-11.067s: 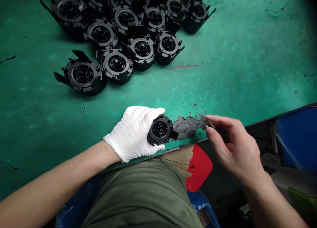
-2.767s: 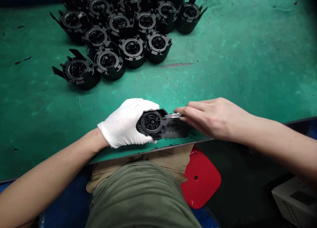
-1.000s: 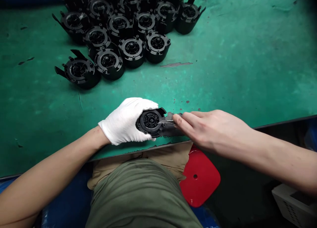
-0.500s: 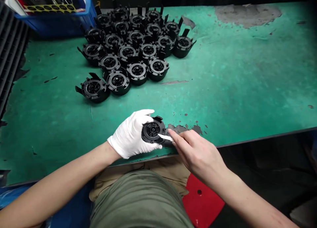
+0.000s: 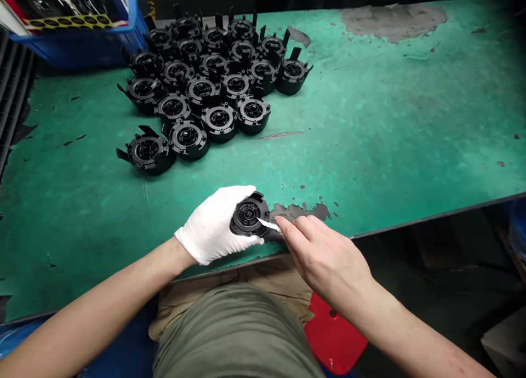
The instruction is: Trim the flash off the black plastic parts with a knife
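Observation:
My left hand (image 5: 216,224), in a white glove, is wrapped round a round black plastic housing (image 5: 249,216) near the table's front edge. The housing's ribbed face with its rings points up toward me. Bare and closed, my right hand (image 5: 324,252) grips a knife (image 5: 268,224). Its pale pointed blade lies over the right part of the housing's face, the tip near the centre rings. Whether the tip touches the plastic I cannot tell. The knife's handle is hidden inside my fingers.
Several similar black housings (image 5: 189,138) stand grouped on the green tabletop (image 5: 370,120), beyond my hands to the left. A blue bin (image 5: 82,46) with packaged parts is at the back left. Worn grey patches (image 5: 394,22) mark the surface. A red stool (image 5: 335,339) shows below the edge.
The view has shifted slightly, so the housings and bin appear further left. My hands keep their grips on the housing and knife; the blade tip sits slightly higher against the housing's face.

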{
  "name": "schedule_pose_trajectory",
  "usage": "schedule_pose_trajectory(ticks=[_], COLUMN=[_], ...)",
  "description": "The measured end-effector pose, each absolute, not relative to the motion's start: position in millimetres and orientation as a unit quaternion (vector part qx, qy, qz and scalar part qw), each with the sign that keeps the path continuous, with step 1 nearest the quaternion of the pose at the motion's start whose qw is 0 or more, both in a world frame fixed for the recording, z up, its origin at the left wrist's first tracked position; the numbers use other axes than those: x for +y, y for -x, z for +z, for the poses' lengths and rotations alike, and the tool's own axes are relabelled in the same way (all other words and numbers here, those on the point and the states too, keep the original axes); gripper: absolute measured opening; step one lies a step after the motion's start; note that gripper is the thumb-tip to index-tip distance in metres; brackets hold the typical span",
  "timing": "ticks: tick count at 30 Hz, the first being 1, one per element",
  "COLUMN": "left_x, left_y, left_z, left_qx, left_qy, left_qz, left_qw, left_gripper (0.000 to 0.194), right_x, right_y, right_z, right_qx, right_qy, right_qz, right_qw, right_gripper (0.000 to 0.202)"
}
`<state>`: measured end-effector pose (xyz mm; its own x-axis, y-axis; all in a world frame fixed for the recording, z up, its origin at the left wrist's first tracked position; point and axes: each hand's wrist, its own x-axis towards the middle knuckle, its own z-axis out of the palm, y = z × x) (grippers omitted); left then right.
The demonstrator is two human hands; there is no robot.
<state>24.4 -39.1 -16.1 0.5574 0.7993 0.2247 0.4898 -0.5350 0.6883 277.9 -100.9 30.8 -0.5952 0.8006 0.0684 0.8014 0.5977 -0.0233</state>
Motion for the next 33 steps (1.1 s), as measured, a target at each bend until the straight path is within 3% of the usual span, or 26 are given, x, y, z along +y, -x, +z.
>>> schedule_pose_trajectory(ticks=[8,33], left_x=[-41,-42], left_y=[-24,-23], left_z=[-19,-21], left_qx=[0.393,0.418], left_qy=[-0.838,-0.829], left_qz=[0.277,0.26], left_qw=[0.258,0.266], left_gripper=[0.077,0.075], right_x=[-94,-83], right_y=[-276,-273], right_z=[42,46], right_qx=[-0.903,-0.914], right_qy=[0.429,0.403], right_qz=[-0.015,-0.043], right_qw=[0.0,-0.017], right_gripper=[0.035,0.033])
